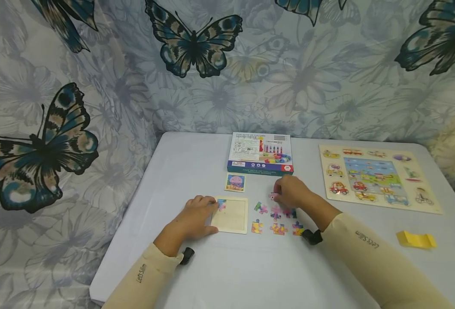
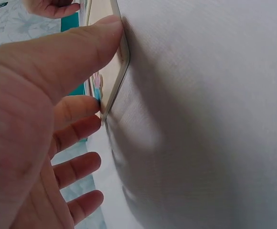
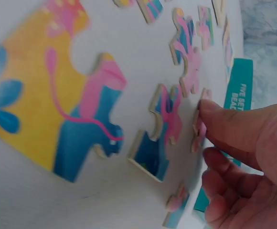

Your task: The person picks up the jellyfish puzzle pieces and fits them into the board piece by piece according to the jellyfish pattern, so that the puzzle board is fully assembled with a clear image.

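Observation:
My left hand [image 1: 196, 216] rests at the left side of a square wooden puzzle tray [image 1: 233, 219], thumb along its near edge and fingertips at its far left part. One blue-and-pink piece [image 1: 221, 204] lies in the tray's upper left corner. Over the loose pieces, my right hand [image 1: 291, 191] pinches a pink puzzle piece [image 3: 196, 126] between thumb and fingers, low over the table. Several loose jigsaw pieces [image 1: 278, 228] in pink, yellow and blue lie spread to the right of the tray. A small picture card [image 1: 235, 183] with a pink figure lies behind it.
A flat box [image 1: 259, 152] with a teal side stands at the back of the white table [image 1: 181, 171]. Farther right lies a large wooden vehicle puzzle board [image 1: 380, 178], with a yellow curved block [image 1: 417, 239] nearer the front. A butterfly-print cloth hangs behind.

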`<state>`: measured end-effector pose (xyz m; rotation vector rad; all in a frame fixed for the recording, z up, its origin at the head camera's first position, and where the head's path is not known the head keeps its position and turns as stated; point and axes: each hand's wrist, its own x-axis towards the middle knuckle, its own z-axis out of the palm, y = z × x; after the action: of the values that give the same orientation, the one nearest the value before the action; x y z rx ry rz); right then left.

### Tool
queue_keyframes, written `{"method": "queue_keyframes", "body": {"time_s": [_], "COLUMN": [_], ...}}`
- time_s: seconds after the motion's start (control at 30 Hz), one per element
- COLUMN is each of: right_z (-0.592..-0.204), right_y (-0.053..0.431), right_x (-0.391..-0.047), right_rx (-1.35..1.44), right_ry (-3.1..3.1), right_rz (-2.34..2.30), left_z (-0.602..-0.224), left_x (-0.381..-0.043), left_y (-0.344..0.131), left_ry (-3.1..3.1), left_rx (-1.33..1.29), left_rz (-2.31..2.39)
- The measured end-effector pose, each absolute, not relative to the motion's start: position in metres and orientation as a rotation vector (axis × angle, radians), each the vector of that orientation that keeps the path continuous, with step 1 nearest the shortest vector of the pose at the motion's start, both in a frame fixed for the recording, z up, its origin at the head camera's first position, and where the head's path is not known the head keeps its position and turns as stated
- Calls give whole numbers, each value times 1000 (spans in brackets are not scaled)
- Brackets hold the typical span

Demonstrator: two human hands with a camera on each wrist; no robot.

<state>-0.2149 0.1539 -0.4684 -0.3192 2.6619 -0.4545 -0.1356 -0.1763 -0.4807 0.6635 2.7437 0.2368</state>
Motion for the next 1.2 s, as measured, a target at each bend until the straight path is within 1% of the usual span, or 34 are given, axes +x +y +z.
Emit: {"method": "queue_keyframes", "body": {"time_s": [0.3,0.5,0.6,0.7,0.83,1.2], "right_z": [-466,-459,-463,-470,-474,-476], "right_y": [149,105,78,58,44,33], "right_x": [-216,-217,-215,-214,-211,-210], "right_rx": [-334,-427,-499,-548,-547,-526], "right_ry": [2705,2597,2530,2502,2546,2609], "right_rz": [-640,-811,-854,-849,-778,-709], "left_z": [-481,-484,-484,-485,-483,-479], "left_x": [-135,-136,-136,-138,-138,-134], "left_y": [-175,-172,-172,-172,-170,-164], "left_ry": [2760,2754,2756,2748,2737,2782], "left_rx": [726,783,802,802,800,737], "left_rz": [291,235,224,220,229,171]}}
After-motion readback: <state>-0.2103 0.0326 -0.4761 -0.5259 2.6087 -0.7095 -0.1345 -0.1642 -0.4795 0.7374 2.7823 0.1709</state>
